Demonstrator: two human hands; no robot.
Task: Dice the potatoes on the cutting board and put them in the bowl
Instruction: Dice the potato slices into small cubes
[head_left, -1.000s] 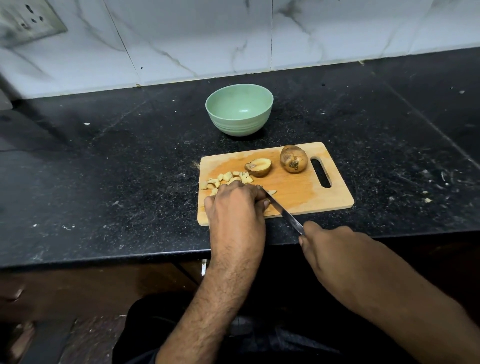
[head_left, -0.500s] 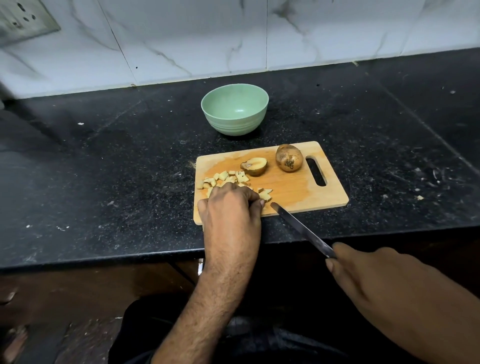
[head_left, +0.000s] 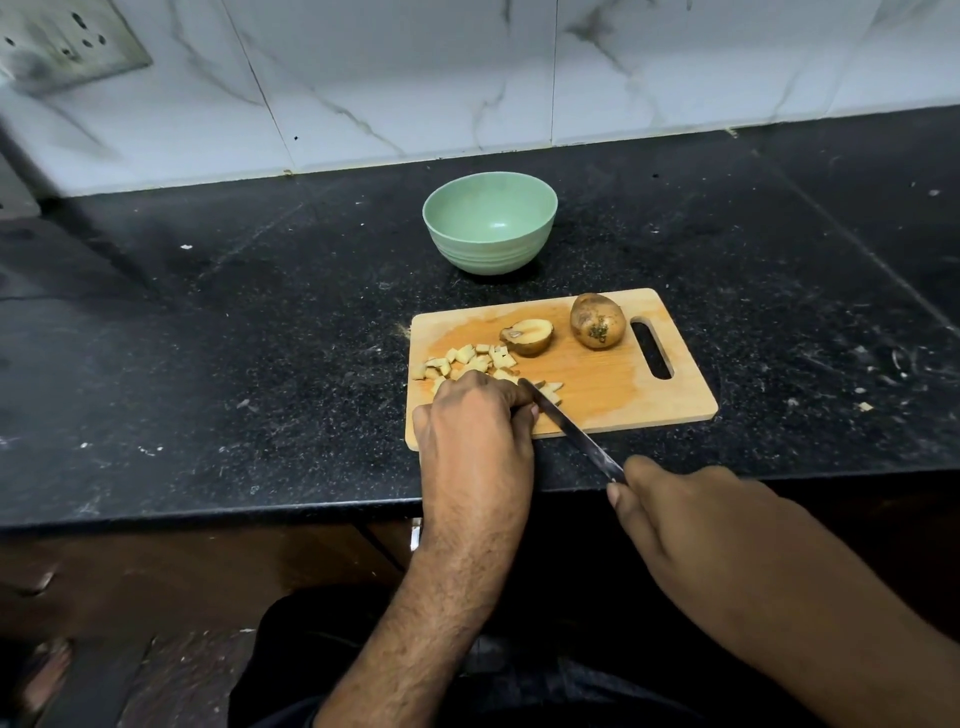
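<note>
1. On the black speckled stone counter (head_left: 260, 338), seen from your head camera, the rectangular wooden cutting board (head_left: 623, 395) lies just short of the front edge, with its slotted handle to the right.
2. Your left hand (head_left: 475, 421) sits on the near left corner of the board, knuckles up and fingers curled down over a piece of potato; the piece itself is hidden under the hand, so you cannot tell how much of it there is.
3. Your right hand (head_left: 670, 514) hangs off the counter's edge with its fingers wrapped round the handle of the steel kitchen knife (head_left: 566, 428); the handle is buried in the grip.
4. That blade runs up and to the left, its tip meeting the board right beside your left fingertips.
5. Pale diced potato cubes (head_left: 467, 358) lie heaped just beyond your left knuckles, and a few stray bits lie beside the knife tip.
6. Further back sits the halved brown potato (head_left: 527, 336), and the whole brown potato (head_left: 597, 320) sits beside the handle slot.
7. Behind the board, well apart from it, stands the pale green round bowl (head_left: 489, 228), with no potato in it.
8. White marble-look wall tiles (head_left: 415, 78) back the counter, and a grimy switch plate (head_left: 57, 41) sits top left.
</note>
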